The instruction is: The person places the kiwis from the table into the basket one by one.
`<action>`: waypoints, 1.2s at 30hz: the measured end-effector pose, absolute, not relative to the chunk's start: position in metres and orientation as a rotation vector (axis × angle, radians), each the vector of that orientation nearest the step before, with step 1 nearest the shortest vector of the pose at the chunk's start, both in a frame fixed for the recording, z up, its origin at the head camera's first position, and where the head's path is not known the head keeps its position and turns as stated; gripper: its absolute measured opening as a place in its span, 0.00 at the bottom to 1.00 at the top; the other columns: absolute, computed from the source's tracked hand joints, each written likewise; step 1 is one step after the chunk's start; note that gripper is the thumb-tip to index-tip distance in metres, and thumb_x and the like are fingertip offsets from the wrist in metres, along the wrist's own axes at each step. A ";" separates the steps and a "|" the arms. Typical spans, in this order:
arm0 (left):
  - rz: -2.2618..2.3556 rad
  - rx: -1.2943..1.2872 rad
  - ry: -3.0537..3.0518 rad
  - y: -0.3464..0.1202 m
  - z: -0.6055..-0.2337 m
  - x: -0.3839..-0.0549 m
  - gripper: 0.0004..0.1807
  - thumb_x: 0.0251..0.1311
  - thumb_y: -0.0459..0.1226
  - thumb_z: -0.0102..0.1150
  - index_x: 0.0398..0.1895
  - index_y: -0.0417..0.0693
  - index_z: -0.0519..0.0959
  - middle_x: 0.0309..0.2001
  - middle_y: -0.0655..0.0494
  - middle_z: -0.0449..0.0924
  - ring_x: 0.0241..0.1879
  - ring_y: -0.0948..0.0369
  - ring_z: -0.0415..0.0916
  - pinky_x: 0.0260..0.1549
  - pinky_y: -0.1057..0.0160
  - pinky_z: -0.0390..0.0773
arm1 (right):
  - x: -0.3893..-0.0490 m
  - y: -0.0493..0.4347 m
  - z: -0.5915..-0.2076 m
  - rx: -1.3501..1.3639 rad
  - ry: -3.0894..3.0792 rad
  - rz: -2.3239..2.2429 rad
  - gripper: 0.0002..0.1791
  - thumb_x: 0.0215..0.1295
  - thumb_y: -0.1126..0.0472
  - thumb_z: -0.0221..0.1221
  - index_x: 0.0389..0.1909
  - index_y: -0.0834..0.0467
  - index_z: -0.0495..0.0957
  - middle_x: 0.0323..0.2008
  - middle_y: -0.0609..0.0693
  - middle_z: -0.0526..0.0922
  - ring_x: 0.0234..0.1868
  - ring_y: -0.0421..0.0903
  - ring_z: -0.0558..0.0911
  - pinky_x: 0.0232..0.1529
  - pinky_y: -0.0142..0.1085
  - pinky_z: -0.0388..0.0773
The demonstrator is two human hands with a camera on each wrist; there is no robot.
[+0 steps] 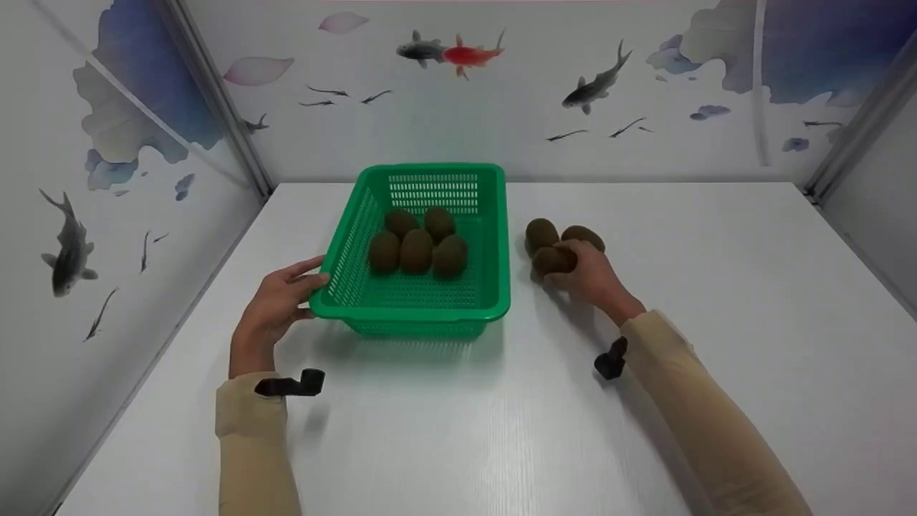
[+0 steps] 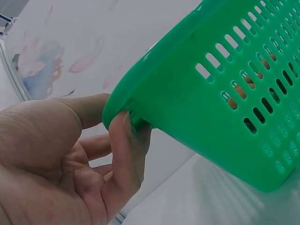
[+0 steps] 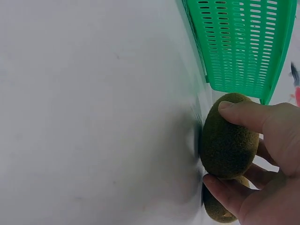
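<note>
A green plastic basket [image 1: 412, 315] stands on the table with several brown kiwis [image 1: 416, 252] lying in it. My left hand [image 1: 272, 304] holds its near left corner; in the left wrist view, thumb and fingers pinch the basket's rim [image 2: 126, 93]. To the right of the basket, my right hand [image 1: 591, 276] grips a kiwi [image 1: 553, 261] between thumb and fingers. In the right wrist view that fuzzy kiwi [image 3: 228, 143] is seen close to the tabletop. Two more kiwis are right behind it, one at the left [image 1: 541, 235] and one at the right [image 1: 584, 235], partly covered by the hand.
The white table [image 1: 444, 430] reaches back to a wall panel [image 1: 458, 122] printed with fish and petals. Another printed panel [image 1: 129, 236] rises along the left side, and a plain one [image 1: 874, 179] along the right. A dark wrist camera [image 1: 610, 360] sits at the right sleeve.
</note>
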State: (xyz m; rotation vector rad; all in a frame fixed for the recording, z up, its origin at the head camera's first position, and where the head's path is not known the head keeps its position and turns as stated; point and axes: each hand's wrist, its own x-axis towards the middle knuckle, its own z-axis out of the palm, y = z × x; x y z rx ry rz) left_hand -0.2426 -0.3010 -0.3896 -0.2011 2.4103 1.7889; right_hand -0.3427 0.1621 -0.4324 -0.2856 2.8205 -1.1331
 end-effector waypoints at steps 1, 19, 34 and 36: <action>1.787 -0.202 2.409 -0.301 -0.390 -0.243 0.34 0.72 0.48 0.55 0.78 0.52 0.59 0.66 0.46 0.74 0.44 0.69 0.80 0.41 0.66 0.80 | -0.343 0.162 -0.432 -0.274 2.813 -1.144 0.33 0.66 0.60 0.65 0.69 0.62 0.66 0.69 0.61 0.68 0.67 0.59 0.69 0.69 0.58 0.66; 1.792 -0.212 2.386 -0.300 -0.387 -0.242 0.34 0.73 0.47 0.54 0.78 0.53 0.58 0.68 0.44 0.72 0.44 0.68 0.80 0.41 0.67 0.81 | -0.339 0.162 -0.415 -0.152 2.561 -1.473 0.38 0.68 0.48 0.63 0.73 0.59 0.62 0.68 0.60 0.68 0.64 0.55 0.69 0.62 0.45 0.70; 1.783 -0.187 2.385 -0.302 -0.389 -0.242 0.34 0.73 0.48 0.54 0.79 0.53 0.58 0.64 0.47 0.75 0.44 0.69 0.80 0.42 0.67 0.81 | -0.336 0.153 -0.384 -0.050 2.056 -1.943 0.38 0.74 0.49 0.57 0.77 0.56 0.53 0.73 0.57 0.61 0.72 0.53 0.68 0.70 0.45 0.70; 1.783 -0.191 2.383 -0.302 -0.389 -0.243 0.35 0.73 0.48 0.54 0.79 0.53 0.58 0.63 0.49 0.76 0.44 0.69 0.80 0.42 0.67 0.80 | -0.334 0.151 -0.380 -0.048 1.999 -1.987 0.37 0.75 0.49 0.55 0.78 0.55 0.52 0.74 0.57 0.59 0.73 0.54 0.66 0.71 0.45 0.69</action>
